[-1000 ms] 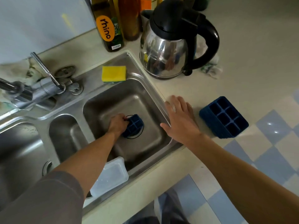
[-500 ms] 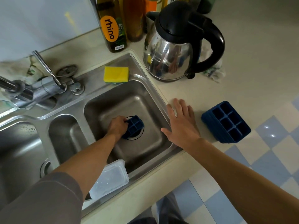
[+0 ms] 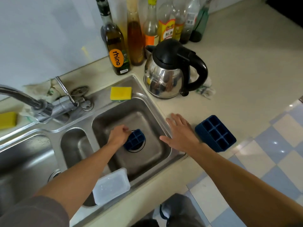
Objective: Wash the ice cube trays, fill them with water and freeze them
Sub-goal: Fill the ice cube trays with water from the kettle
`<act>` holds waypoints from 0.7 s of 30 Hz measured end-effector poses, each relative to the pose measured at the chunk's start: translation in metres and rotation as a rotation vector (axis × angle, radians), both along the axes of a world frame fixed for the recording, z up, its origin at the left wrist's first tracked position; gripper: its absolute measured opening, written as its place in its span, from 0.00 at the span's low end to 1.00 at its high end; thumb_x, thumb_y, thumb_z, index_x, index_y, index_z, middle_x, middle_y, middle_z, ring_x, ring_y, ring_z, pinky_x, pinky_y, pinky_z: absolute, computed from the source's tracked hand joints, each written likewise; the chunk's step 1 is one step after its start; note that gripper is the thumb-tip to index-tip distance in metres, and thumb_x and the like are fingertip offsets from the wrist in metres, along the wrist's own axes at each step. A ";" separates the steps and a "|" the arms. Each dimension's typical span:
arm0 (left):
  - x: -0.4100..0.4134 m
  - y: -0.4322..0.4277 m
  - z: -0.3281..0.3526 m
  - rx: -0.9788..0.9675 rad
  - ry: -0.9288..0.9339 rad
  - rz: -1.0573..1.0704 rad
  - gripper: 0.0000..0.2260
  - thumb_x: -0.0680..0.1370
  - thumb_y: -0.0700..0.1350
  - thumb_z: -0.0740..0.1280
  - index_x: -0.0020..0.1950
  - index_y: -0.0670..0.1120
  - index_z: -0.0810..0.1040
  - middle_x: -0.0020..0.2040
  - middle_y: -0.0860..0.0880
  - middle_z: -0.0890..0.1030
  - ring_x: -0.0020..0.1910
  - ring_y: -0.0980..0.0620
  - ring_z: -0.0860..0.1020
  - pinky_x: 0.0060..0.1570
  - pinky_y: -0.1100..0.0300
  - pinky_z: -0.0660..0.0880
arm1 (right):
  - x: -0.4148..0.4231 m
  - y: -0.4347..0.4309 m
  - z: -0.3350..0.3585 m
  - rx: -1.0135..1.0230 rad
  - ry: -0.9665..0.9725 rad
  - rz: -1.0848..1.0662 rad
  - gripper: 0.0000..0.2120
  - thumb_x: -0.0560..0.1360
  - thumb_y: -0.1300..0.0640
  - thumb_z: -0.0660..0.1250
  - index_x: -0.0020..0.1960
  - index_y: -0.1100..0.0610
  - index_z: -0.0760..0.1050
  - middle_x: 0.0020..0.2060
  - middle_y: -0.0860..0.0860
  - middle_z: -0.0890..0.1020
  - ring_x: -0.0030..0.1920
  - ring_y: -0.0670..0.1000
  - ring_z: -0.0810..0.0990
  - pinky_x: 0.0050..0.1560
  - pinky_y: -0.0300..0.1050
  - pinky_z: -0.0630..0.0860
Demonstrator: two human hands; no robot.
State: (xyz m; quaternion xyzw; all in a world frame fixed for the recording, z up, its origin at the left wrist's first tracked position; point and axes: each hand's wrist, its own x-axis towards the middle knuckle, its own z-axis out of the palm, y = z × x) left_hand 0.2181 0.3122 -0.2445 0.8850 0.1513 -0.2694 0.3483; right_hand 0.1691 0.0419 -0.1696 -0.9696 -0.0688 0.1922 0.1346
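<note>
You're gripping a tray [image 3: 135, 140] in the sink [image 3: 155, 145] with your left hand [image 3: 118, 134], right hand [image 3: 180, 133] lying open beside the sink; washing seems to be beginning, so try the tap [image 3: 41, 105] next.

Kettle [image 3: 165, 79], yellow sponge [image 3: 121, 93], oil bottle [image 3: 117, 46]

Two dark blue ice cube trays are sitting cells-up.
The sink tray [image 3: 135, 141] is lying over the drain [image 3: 136, 151] in the sink [image 3: 131, 112], gripped by the left hand [image 3: 118, 134]; the counter tray [image 3: 216, 133], six cells showing, is resting on the counter [image 3: 237, 79].
</note>
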 end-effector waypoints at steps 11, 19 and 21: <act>-0.004 -0.038 0.119 -0.472 -0.075 0.237 0.08 0.83 0.41 0.65 0.56 0.38 0.79 0.45 0.43 0.80 0.42 0.48 0.78 0.43 0.57 0.74 | 0.058 -0.058 0.113 0.886 -0.640 -0.680 0.16 0.77 0.38 0.63 0.49 0.51 0.75 0.42 0.46 0.80 0.43 0.44 0.79 0.43 0.40 0.77; -0.011 -0.095 0.165 -0.478 -0.149 0.362 0.08 0.83 0.43 0.65 0.55 0.41 0.81 0.46 0.42 0.84 0.44 0.48 0.81 0.48 0.53 0.77 | 0.147 -0.097 0.121 1.002 -0.350 -0.594 0.27 0.74 0.32 0.61 0.45 0.58 0.77 0.38 0.50 0.80 0.35 0.41 0.76 0.40 0.36 0.73; -0.018 -0.101 0.165 -0.476 -0.141 0.429 0.08 0.84 0.44 0.64 0.54 0.42 0.81 0.47 0.43 0.85 0.46 0.46 0.83 0.51 0.51 0.79 | 0.157 -0.095 0.112 1.035 -0.234 -0.519 0.29 0.76 0.35 0.62 0.39 0.63 0.74 0.33 0.55 0.75 0.33 0.48 0.74 0.39 0.45 0.72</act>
